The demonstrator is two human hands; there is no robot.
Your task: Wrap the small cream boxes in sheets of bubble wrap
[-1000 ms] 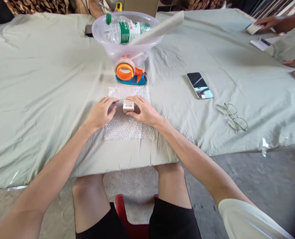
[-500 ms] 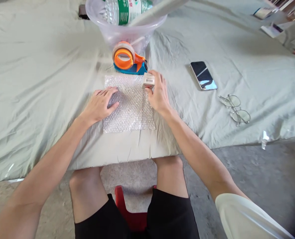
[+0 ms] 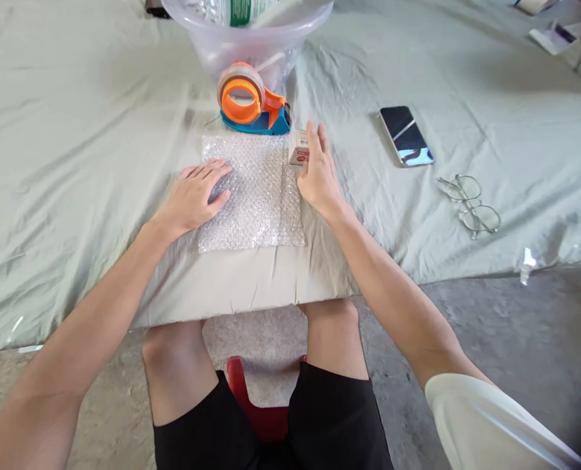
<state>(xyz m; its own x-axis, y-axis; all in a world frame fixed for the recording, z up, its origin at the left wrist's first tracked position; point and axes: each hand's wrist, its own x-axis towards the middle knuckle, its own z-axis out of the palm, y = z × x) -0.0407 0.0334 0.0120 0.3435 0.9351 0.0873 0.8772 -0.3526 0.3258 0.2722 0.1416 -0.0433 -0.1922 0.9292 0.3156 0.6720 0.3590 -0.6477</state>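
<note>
The small box (image 3: 298,148) has gone from the middle of the bubble wrap (image 3: 261,196) to its top right corner, carried by the right hand (image 3: 320,179), so the sheet's centre now lies uncovered. On the left, the left hand (image 3: 195,194) rests on the wrap's near-left side, fingers spread. Upper centre, a tape dispenser (image 3: 271,108) stands just above the sheet. At the corner, the right fingers stretch along the box; whether they pinch it, I can't tell. Further right lie a phone (image 3: 407,136), then glasses (image 3: 469,204).
</note>
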